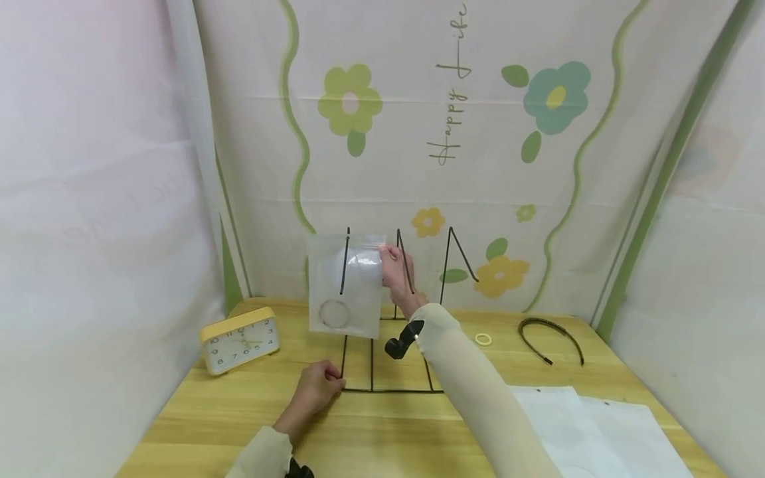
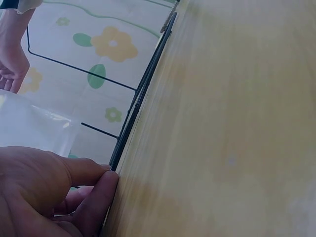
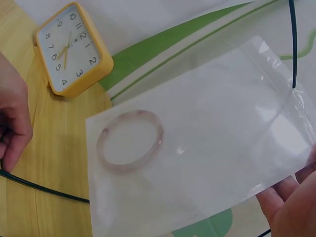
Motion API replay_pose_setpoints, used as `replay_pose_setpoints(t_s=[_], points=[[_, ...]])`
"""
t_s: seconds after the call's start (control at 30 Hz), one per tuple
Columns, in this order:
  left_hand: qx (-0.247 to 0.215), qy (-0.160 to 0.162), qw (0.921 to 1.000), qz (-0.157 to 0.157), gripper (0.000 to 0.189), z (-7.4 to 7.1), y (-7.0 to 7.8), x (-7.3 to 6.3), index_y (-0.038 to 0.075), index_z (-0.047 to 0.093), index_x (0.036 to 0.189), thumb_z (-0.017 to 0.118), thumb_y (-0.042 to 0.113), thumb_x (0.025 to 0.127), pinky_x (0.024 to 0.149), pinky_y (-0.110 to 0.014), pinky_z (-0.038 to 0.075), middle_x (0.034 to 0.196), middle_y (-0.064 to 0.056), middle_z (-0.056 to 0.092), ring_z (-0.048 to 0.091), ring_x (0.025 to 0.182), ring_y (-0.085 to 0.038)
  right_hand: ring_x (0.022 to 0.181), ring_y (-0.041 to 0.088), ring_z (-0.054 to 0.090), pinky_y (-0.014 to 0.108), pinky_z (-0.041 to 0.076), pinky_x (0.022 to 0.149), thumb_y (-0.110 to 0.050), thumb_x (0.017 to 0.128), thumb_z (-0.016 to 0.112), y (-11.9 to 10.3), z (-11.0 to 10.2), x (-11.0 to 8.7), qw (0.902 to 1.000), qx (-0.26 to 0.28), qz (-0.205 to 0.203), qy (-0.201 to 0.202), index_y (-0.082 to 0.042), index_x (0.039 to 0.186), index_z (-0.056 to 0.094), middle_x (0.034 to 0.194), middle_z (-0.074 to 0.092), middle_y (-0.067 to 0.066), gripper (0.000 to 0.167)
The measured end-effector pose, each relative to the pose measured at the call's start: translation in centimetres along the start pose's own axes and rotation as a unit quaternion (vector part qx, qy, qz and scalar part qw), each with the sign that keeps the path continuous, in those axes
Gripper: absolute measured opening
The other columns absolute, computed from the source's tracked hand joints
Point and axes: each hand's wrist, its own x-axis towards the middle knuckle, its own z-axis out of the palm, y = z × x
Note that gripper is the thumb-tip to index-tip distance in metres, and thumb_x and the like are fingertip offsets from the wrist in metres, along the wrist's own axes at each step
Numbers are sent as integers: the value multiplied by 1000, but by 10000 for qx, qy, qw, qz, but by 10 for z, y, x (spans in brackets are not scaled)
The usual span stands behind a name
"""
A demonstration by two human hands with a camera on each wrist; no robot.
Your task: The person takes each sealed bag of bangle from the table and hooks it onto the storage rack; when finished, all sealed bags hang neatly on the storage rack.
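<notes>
A black wire rack (image 1: 394,391) with upright bent prongs stands on the wooden table. My left hand (image 1: 317,388) pinches its front left base corner between thumb and forefinger, as the left wrist view shows. Behind the rack's left prong, my right hand (image 1: 397,272) pinches the upper right edge of a clear zip bag (image 1: 323,279). A pale pinkish bangle (image 3: 160,140) lies in the bag's lower corner. The prong (image 3: 293,44) crosses the bag near its zip strip, its lower part faintly visible through the plastic.
A yellow alarm clock (image 1: 240,342) stands at the left. At the right lie a small pale yellow ring (image 1: 483,344), a dark braided headband (image 1: 538,321) and white flat sheets (image 1: 550,425) with small holes. A printed cloth (image 1: 388,166) hangs behind the table.
</notes>
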Motion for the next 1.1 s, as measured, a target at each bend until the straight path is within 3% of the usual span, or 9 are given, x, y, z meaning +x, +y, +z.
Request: replay_pose_setpoints(t_s=[0.27,0.47,0.57,0.73,0.83,0.9,0.97,1.1], points=[[-40,-61,10000,-51,12,1,1,1,5,64,83,76,5,81,58,-26,48,72,1,61,56,64,-11,86,17,61,33,55,65,-38,99,54,-2,3,9,9997,170,87,172,-18,122,66,112,64,5,32],[-31,-91,10000,-17,12,1,2,1,5,63,83,76,5,81,58,-25,48,71,1,61,56,64,-11,92,19,57,39,55,75,-40,100,51,0,2,11,9999,-42,148,39,-20,122,65,113,60,3,33],[-35,-84,10000,-19,12,-1,1,1,4,63,83,75,5,81,58,-25,48,72,0,61,56,65,-11,91,19,56,40,54,76,-41,100,50,0,1,10,9999,28,111,-115,-20,122,65,105,58,3,34],[6,-30,10000,-37,13,-2,-2,3,5,64,83,76,5,81,59,-26,49,72,0,61,57,65,-12,72,17,47,29,43,60,-34,100,54,-4,-2,5,9981,456,-7,-405,-14,119,66,83,50,4,31],[-38,-53,10000,-46,13,-1,-3,3,5,64,83,76,5,81,58,-26,49,72,0,62,57,64,-11,80,15,52,29,46,65,-31,98,58,-4,-9,2,9981,367,-46,-494,-14,125,63,91,58,3,33],[-93,-103,9999,-40,12,-1,-4,3,4,64,84,76,5,81,58,-25,49,72,0,62,58,64,-11,97,17,59,36,52,80,-30,97,60,-2,-19,0,9981,171,-125,-581,-14,131,60,108,64,6,37],[-127,-105,9999,-27,13,0,-3,2,4,64,84,76,4,81,57,-26,49,72,-1,62,57,64,-12,116,22,58,45,49,96,-29,97,61,2,-32,-3,9975,-3,-192,-681,-13,135,57,127,63,8,42],[-120,-144,9998,-92,13,-2,-2,4,5,63,84,76,5,81,58,-26,49,74,-1,61,57,66,-13,126,28,53,50,44,102,-27,98,60,12,-68,-13,9946,-341,-347,-914,-11,137,54,137,56,13,42]])
